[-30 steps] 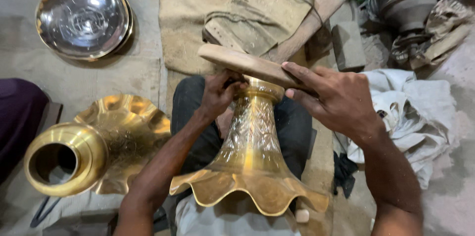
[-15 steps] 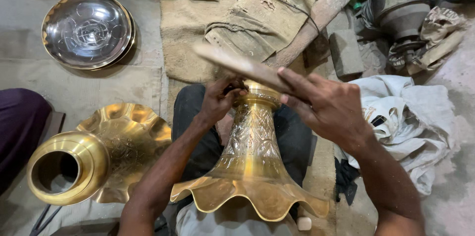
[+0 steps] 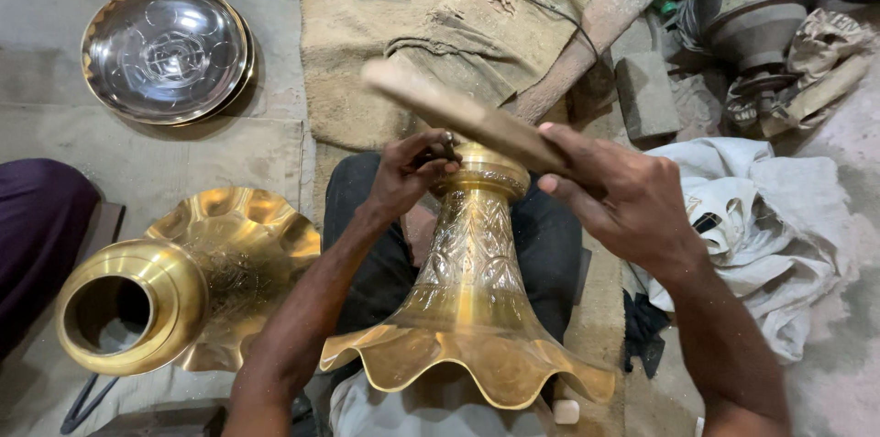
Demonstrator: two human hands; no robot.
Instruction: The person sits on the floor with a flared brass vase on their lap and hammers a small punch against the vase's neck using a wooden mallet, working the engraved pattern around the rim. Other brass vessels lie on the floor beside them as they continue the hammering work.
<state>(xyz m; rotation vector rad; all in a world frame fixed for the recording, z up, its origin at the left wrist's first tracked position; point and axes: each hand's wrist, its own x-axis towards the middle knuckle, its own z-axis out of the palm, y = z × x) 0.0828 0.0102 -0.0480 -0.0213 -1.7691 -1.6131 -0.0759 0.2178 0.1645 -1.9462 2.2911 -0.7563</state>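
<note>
Wooden stick (image 3: 458, 114) now higher, right hand (image 3: 623, 203) raised

open burlap mat (image 3: 353, 88) ahead, second brass vase (image 3: 174, 295) blocking left, white cloth (image 3: 779, 217) right

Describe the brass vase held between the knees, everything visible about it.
The brass vase looks like polished golden metal. It has a rounded collar at its narrow end, an engraved leaf-patterned body and a wide scalloped, flared rim nearest the camera. It stands propped between the person's legs. The left hand holds a small tool against the collar, and the right hand holds a wooden stick above it.
</note>
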